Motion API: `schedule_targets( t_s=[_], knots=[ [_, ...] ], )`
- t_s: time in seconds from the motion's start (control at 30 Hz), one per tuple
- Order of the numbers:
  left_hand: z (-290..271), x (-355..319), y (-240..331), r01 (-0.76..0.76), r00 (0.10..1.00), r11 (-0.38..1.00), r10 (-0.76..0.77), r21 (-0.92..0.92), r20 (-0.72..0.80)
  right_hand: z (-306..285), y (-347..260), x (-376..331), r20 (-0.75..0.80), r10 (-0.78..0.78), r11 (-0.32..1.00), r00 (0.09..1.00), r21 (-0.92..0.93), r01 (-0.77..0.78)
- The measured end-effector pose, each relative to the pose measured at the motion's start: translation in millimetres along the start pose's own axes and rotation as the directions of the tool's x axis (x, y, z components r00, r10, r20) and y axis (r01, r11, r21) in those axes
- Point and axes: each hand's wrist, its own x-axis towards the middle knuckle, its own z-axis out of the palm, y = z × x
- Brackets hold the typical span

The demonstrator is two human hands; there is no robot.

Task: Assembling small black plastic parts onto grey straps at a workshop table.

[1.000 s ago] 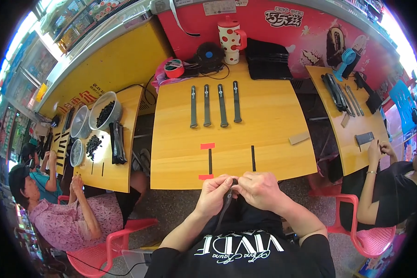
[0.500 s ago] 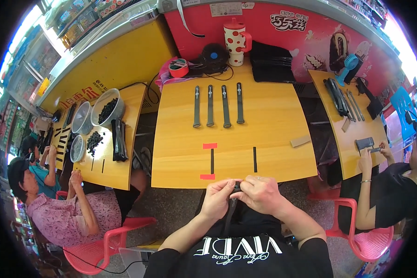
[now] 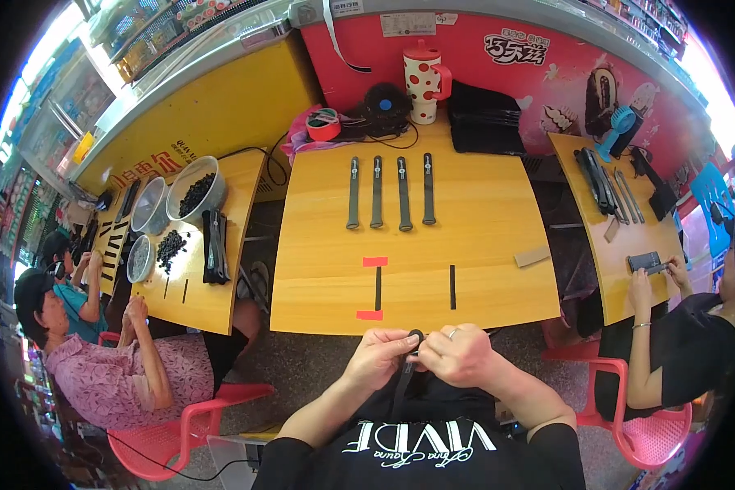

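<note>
Just past the near edge of the wooden table (image 3: 498, 286), both my hands are together on a black strap (image 3: 402, 382). My left hand (image 3: 381, 355) pinches its upper end, where a rounded dark tip shows above the fingers. The strap's tail hangs down in front of my shirt. My right hand (image 3: 459, 356) is closed, its curled fingers against the same end; its exact grip is hidden. Farther up the table lie several dark grey straps with rounded ends (image 3: 403, 194) in a row. Nearer me are two black strips (image 3: 452, 287), one between pieces of red tape (image 3: 375, 262).
A brown cardboard piece (image 3: 532, 256) lies at the right. Along the back stand a spotted tumbler (image 3: 423, 86), a tape roll (image 3: 323, 124) and stacked black pouches (image 3: 486, 122). People work at side tables; the left one bears bowls of black parts (image 3: 196, 189).
My hands have moved slightly down toward me with the strap. The strap's rounded end now shows above my left fingers, and my right hand has turned. The view has shifted a little.
</note>
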Motion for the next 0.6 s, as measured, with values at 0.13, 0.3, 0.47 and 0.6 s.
schedule_targets(
  t_s=[0.13, 0.3, 0.47, 0.6],
  knots=[
    [7.3, 1.8, 10.5, -0.216, 0.909, 0.956, 0.27, 0.198, -0.316, -3.1, -7.8, 9.9, -0.051, -0.204, 0.979, 0.978, -0.04, 0.202],
    [-70.3, 19.7, 104.2, -0.464, 0.533, 0.771, 0.636, 0.436, -0.558, -24.0, -32.0, 21.5, -0.171, -0.251, 0.943, 0.953, 0.181, 0.281],
    [-133.9, 44.4, 162.7, -0.499, 0.337, 0.618, 0.784, 0.608, -0.521, -24.0, -28.2, 29.6, -0.262, -0.169, 0.918, 0.95, 0.31, 0.249],
    [-190.3, 61.6, 175.1, -0.468, 0.162, 0.531, 0.837, 0.707, -0.522, -57.4, -36.8, 22.5, -0.234, -0.194, 0.887, 0.953, 0.372, 0.272]
  ],
)
